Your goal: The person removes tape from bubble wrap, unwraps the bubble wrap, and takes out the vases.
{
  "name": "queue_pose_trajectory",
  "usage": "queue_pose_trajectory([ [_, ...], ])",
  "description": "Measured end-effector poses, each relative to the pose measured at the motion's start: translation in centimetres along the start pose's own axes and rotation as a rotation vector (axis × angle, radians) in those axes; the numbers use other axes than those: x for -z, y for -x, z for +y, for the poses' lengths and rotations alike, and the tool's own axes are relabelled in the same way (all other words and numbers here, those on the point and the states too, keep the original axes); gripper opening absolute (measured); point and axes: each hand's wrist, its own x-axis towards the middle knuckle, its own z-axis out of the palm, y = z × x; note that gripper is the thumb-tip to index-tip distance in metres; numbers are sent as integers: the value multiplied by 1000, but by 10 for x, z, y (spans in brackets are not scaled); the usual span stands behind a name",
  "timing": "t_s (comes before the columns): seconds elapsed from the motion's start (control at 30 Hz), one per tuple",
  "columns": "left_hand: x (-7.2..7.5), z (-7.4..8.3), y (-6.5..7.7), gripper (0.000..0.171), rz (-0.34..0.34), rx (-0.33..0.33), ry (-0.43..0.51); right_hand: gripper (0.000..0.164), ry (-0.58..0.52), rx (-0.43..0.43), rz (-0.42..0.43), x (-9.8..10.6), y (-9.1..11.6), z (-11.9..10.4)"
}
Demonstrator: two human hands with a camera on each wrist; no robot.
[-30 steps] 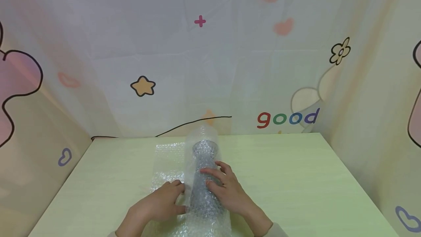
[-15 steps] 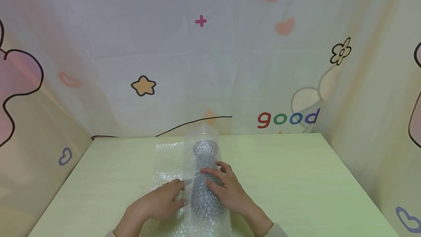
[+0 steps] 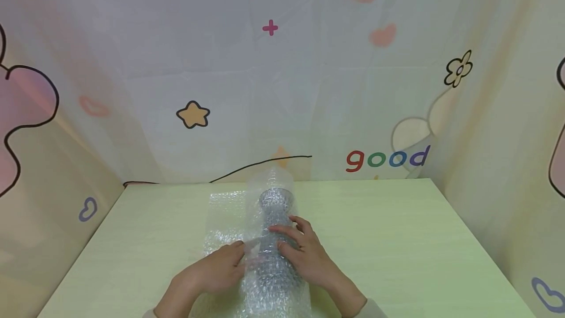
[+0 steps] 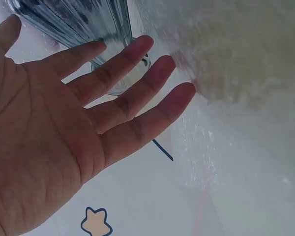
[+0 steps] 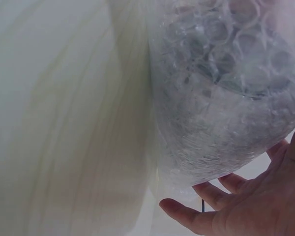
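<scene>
A bluish-grey glass vase [image 3: 277,215] lies lengthwise on the table under bubble wrap [image 3: 273,303]. Its ribbed glass shows bare beside my palm in the left wrist view, as a glass vase [image 4: 108,19]. My left hand [image 3: 216,269] is at the vase's left side, fingers stretched out in the left wrist view, fingertips touching the bubble wrap [image 4: 246,152]. In the head view, a flap of wrap partly covers its thumb side. My right hand [image 3: 306,254] rests on the wrapped vase from the right, fingers spread and lightly bent over it.
More bubble wrap [image 3: 225,210] lies flat on the table to the left of the vase. The pale table [image 3: 397,239] extends to both sides. A printed cloth [image 3: 212,53] hangs behind its back edge and along the sides.
My left hand has shifted slightly left, and its thumb has gone from plain sight to behind the wrap. The wrap's left edge has spread a little leftward. My right hand stays put.
</scene>
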Motion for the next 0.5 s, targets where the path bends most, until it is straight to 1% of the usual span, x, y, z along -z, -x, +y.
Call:
queue_pose_trajectory([
  [0.17,-4,4,-3,60,3,34,14,32,-13,-2,-1,0,0,0],
  [0.3,-7,5,-5,78,15,41,1,32,-24,-4,-3,1,1,1],
  [0.5,-9,8,-3,73,11,103,-30,31,-26,7,-5,1,2,1],
])
